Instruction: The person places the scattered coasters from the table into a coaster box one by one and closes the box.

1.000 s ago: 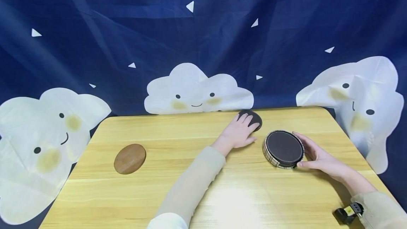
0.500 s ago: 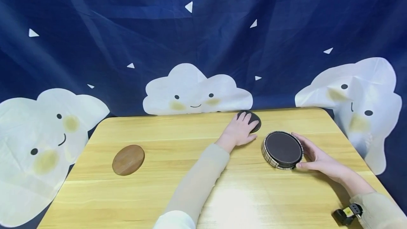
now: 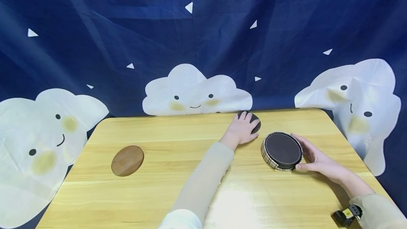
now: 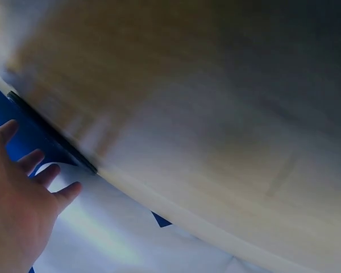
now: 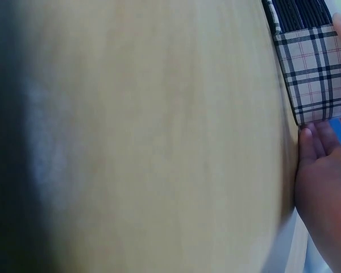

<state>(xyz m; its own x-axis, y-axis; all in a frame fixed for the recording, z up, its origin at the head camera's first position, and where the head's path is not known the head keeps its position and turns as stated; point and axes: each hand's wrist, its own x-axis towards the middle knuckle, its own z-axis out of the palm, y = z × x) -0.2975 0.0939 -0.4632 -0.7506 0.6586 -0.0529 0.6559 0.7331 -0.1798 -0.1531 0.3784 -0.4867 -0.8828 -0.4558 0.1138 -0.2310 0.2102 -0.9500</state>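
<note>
My left hand (image 3: 242,130) is at the table's back edge, back up, fingers spread over a thin black round coaster (image 3: 256,128). It covers much of the coaster in the head view. The left wrist view shows the coaster's dark edge (image 4: 54,135) as a thin line, the fingers extended beside it. To the right, my right hand (image 3: 319,160) grips the side of a round plaid coaster holder (image 3: 270,158), thumb on the near side and fingers round the far side. A black coaster (image 3: 284,150) tops the holder. Several dark layers (image 5: 300,14) show in its side opening.
A brown wooden disc (image 3: 127,160) lies on the left of the light wooden table (image 3: 152,193). Behind the table hangs a blue cloth (image 3: 127,27) with white clouds. A small black camera (image 3: 346,216) is on my right wrist.
My left wrist and forearm have shifted a little to the right, the fingers staying over the black coaster. My right hand keeps its hold on the coaster holder.
</note>
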